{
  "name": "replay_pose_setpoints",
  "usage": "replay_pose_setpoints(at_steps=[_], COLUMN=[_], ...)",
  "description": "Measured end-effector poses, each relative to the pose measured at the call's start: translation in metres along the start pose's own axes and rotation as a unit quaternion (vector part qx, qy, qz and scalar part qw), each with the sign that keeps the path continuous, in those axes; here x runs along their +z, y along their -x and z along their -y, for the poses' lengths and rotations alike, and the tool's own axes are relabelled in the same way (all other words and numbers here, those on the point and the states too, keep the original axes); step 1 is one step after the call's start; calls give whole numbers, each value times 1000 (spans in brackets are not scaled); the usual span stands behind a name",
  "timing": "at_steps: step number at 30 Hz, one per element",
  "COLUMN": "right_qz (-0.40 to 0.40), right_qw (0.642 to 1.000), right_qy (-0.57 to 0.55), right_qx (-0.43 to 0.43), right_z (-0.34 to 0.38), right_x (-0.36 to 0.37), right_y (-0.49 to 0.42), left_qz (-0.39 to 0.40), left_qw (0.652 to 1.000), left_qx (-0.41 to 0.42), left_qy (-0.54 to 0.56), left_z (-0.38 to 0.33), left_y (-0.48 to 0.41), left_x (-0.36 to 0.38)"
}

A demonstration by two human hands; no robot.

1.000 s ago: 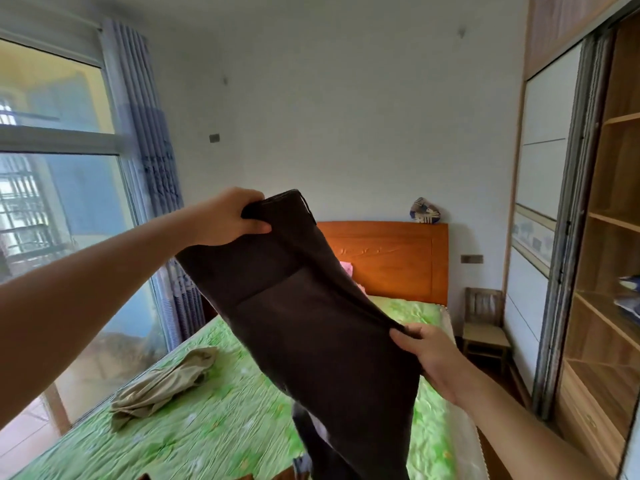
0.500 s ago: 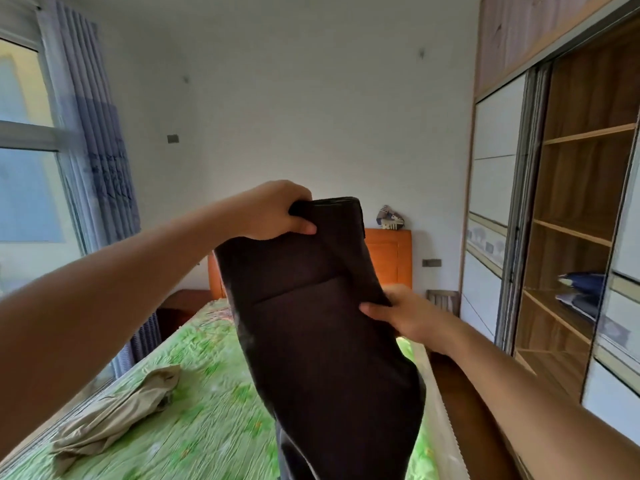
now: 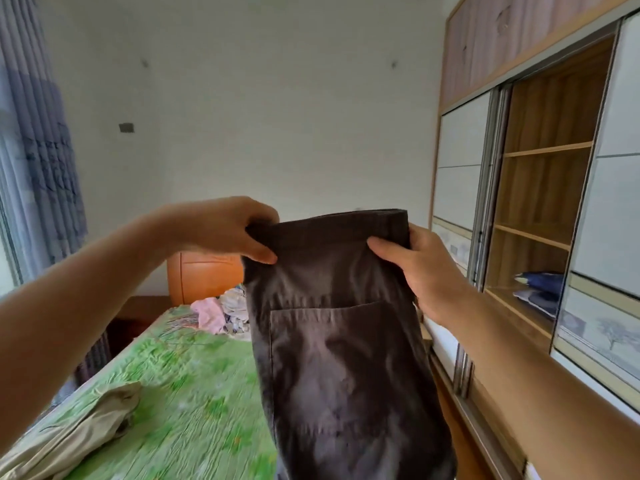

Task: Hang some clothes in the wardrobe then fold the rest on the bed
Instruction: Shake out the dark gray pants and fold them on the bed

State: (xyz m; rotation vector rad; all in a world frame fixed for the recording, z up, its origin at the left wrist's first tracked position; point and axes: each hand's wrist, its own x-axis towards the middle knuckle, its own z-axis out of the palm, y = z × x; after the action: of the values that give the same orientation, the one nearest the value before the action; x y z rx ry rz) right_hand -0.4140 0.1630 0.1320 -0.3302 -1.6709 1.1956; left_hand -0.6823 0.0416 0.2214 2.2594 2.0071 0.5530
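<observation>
Here the dark trousers (image 3: 346, 341) hang lengthwise downward above the bed's (image 3: 194, 375) right side, left hand (image 3: 225, 230) and right hand (image 3: 415, 268) each pinching a waistband corner, the right one nearer the wardrobe (image 3: 540, 188).

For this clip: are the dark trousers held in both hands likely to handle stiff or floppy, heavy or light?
Probably floppy: the dark trousers hang limp from the waistband, creasing below the grip. Likely fairly light, since the left hand and right hand hold them up by the top corners alone. The matte cloth seems unlikely to slip.
</observation>
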Motion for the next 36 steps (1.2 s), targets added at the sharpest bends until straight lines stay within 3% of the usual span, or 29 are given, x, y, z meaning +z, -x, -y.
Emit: replay_pose_setpoints(at_steps=[1, 3, 6, 10, 16, 19, 23, 27, 32, 36], right_qz=[-4, -14, -31, -45, -43, -35, -19, -32, 4, 50], right_qw=[1000, 999, 998, 998, 996, 995, 993, 991, 973, 918], right_qy=[-12, -34, -53, -53, -44, -69, -111, -70, 134, 337], right_qx=[7, 17, 24, 0, -71, -61, 21, 105, 188, 205], right_z=[1, 4, 25, 79, 142, 130, 65, -39, -166, -265], right_x=[0, -1, -2, -5, -22, -39, -74, -101, -120, -124], right_y=[1, 6, 19, 37, 40, 23, -8, -26, -3, 38], left_qz=[-17, -95, -197, -261, -303, -285, -242, -228, -176, -66], left_qw=[993, 937, 840, 771, 731, 739, 759, 814, 941, 985], left_qx=[13, 29, 81, 100, 138, 129, 88, 27, -37, -124], left_qy=[119, 334, 499, 572, 596, 596, 598, 534, 286, 101], left_z=[7, 13, 0, -49, -109, -111, -85, -33, 42, 92], left_y=[4, 11, 18, 28, 27, 6, -37, -79, -101, -97], left_x=[7, 28, 56, 49, 19, 22, 62, 132, 235, 324])
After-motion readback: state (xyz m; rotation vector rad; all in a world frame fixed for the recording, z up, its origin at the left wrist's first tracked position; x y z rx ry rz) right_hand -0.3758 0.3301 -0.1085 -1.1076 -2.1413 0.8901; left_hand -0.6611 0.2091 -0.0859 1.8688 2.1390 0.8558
